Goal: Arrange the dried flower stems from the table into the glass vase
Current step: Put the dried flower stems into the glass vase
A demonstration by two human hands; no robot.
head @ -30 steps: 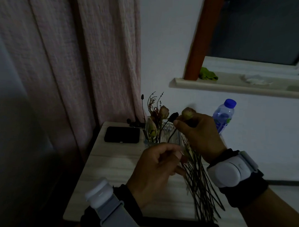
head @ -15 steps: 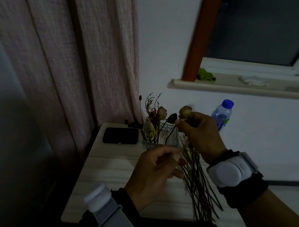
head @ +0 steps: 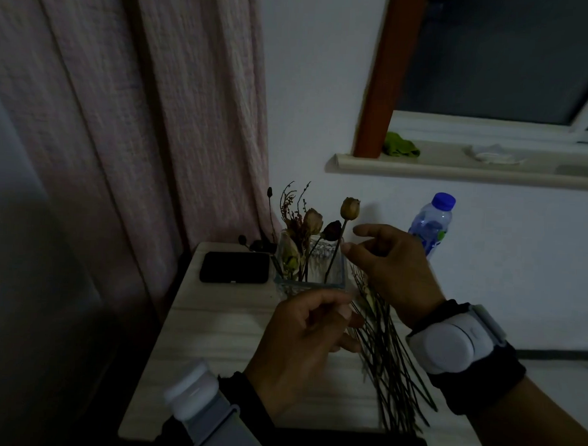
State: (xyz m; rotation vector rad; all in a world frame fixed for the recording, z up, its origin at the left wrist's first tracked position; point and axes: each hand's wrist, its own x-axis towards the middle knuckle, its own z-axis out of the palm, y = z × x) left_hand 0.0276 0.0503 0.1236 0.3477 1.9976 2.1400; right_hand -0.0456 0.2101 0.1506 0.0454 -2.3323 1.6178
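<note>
A square glass vase (head: 312, 274) stands at the table's back and holds several dried stems. Among them a tan-budded stem (head: 350, 208) leans at the vase's right side. My right hand (head: 390, 271) hovers just right of that stem with thumb and forefinger spread, touching nothing. A pile of loose dried stems (head: 389, 355) lies on the table below and in front of that hand. My left hand (head: 306, 344) hangs in front of the vase with curled fingers at the pile's left edge. Whether it pinches a stem is unclear.
A black phone (head: 235, 267) lies left of the vase. Behind my right hand stands a water bottle (head: 430, 225) with a blue cap. A pink curtain (head: 155, 115) hangs at the left. The wooden table (head: 213, 337) ends in a dark front edge.
My right hand has let go of the tan-budded stem, which now stands in the vase, and its fingers have spread apart. My left hand has barely moved.
</note>
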